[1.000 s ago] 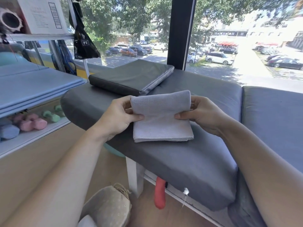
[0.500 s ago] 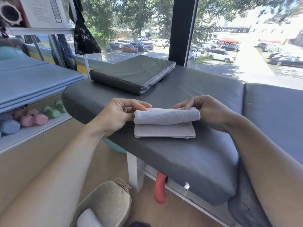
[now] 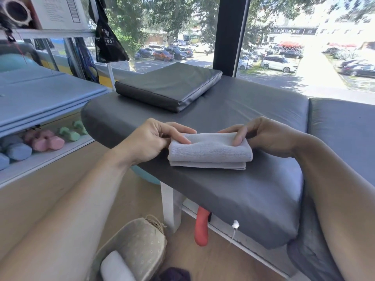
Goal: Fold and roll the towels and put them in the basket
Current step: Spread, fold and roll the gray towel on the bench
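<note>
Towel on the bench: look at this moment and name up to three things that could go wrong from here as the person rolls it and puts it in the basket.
1. The towel lies near the bench edge; rolling it toward the person could push it off onto the floor.
2. The left hand and right hand touch only its far corners, so the middle might roll loose or uneven.
3. The basket sits low, partly out of view, already holding a white roll; a drop might miss.

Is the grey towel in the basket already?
No, the grey towel lies on the padded bench under both hands, while the basket sits on the floor.
</note>
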Demonstrator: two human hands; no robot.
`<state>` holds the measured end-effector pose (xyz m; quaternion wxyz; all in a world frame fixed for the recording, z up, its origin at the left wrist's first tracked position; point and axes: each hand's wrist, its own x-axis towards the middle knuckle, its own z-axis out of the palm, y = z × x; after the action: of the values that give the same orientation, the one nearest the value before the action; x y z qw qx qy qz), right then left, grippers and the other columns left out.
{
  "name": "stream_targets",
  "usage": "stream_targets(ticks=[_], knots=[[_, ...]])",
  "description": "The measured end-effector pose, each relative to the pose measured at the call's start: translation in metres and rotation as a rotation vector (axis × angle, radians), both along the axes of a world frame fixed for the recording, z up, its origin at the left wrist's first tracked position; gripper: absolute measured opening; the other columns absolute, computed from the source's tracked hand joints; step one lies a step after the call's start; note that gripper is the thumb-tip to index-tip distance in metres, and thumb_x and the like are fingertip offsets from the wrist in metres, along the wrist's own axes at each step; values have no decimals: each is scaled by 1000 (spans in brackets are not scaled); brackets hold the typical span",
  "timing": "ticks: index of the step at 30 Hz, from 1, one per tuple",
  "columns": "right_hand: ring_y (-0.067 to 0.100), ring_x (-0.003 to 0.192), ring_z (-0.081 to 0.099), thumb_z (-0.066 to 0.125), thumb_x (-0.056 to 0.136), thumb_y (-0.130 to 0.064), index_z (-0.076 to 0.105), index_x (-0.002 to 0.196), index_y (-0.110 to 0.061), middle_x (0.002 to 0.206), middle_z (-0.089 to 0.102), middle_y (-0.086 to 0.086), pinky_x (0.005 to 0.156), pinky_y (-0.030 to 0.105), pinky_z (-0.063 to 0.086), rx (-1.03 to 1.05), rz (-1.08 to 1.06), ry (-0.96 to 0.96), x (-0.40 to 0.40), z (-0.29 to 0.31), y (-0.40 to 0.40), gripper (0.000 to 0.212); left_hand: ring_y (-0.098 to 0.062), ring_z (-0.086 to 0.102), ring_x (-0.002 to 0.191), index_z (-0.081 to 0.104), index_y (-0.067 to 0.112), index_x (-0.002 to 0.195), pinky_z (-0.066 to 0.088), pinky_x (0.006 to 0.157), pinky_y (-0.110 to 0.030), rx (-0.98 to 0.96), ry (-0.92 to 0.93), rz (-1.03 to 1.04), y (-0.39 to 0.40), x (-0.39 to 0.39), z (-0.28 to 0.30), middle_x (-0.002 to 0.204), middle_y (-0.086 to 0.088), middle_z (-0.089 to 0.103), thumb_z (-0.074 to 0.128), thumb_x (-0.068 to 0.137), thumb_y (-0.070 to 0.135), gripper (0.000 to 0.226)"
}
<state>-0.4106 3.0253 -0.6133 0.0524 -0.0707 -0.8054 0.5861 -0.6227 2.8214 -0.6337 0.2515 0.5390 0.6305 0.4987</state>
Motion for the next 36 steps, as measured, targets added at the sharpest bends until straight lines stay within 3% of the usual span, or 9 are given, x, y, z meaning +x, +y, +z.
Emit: stream_targets(ticks=[6, 9, 12, 15, 17, 19, 24, 32, 36], knots=[[11, 123, 63, 49, 86, 25, 82, 74, -18, 130, 69, -11, 102, 24, 45, 193, 12, -148, 5, 13, -3, 56, 0, 63, 112, 81, 15, 71, 43, 98, -19, -133, 119, 84, -5, 15, 16, 116, 16, 73, 35, 82, -18, 58], [-4, 119, 59, 34, 79, 22, 82, 70, -20, 123, 71, -19, 98, 21, 42, 336, -131, -194, 4, 25, -13, 64, 7, 58, 112, 70, 28, 66, 38, 92, -19, -152, 254, 188, -5, 31, 24, 117, 23, 69, 45, 98, 28, 41], [4, 116, 60, 35, 82, 9, 75, 64, -29, 123, 70, -13, 98, 25, 43, 586, -375, -63, -4, 32, -35, 58, -4, 55, 115, 51, 29, 86, 42, 95, -33, -222, 479, 255, 0, 46, 18, 127, 21, 59, 53, 95, 55, 28], [18, 114, 59, 39, 96, -13, 69, 107, -36, 128, 67, -5, 91, 30, 43, 908, -504, 11, -15, 28, -67, 39, -18, 54, 118, 41, 30, 100, 40, 100, -41, -228, 575, 281, 2, 52, 10, 132, 9, 57, 46, 100, 52, 23], [17, 140, 42, 33, 107, -31, 49, 145, -34, 151, 51, -6, 110, 27, 30, 1047, -391, -60, -20, 16, -85, 42, -19, 51, 124, 44, 30, 115, 38, 101, -38, -183, 612, 310, 1, 49, 7, 135, 6, 55, 42, 103, 46, 20], [14, 155, 14, 20, 108, -44, 21, 161, -31, 167, 22, -8, 125, 29, 10, 1091, -267, -194, -24, 4, -92, 54, -15, 46, 131, 47, 29, 131, 35, 106, -34, -158, 599, 289, 1, 46, 3, 141, 8, 53, 39, 106, 40, 29], [15, 156, -7, 11, 106, -54, -5, 162, -32, 169, -4, -13, 126, 36, -4, 1090, -240, -348, -27, -8, -89, 62, -10, 34, 145, 50, 25, 144, 14, 123, -38, -206, 659, 257, 4, 32, -14, 151, 9, 49, 27, 109, 34, 43], [11, 155, -12, 10, 107, -50, -8, 161, -27, 169, -9, -9, 126, 37, -8, 1080, -150, -528, -25, 10, -80, 61, -2, 5, 153, 33, 25, 155, -5, 126, -40, -231, 694, 278, 2, 32, -26, 162, 13, 30, 19, 109, 40, 50], [16, 156, -9, 13, 108, -37, 5, 162, -12, 171, -1, 0, 126, 37, -9, 1287, -359, -254, -34, 2, -106, 60, -2, 2, 154, 30, 24, 156, -5, 126, -42, -246, 694, 277, 2, 33, -27, 163, 12, 27, 14, 108, 39, 52]])
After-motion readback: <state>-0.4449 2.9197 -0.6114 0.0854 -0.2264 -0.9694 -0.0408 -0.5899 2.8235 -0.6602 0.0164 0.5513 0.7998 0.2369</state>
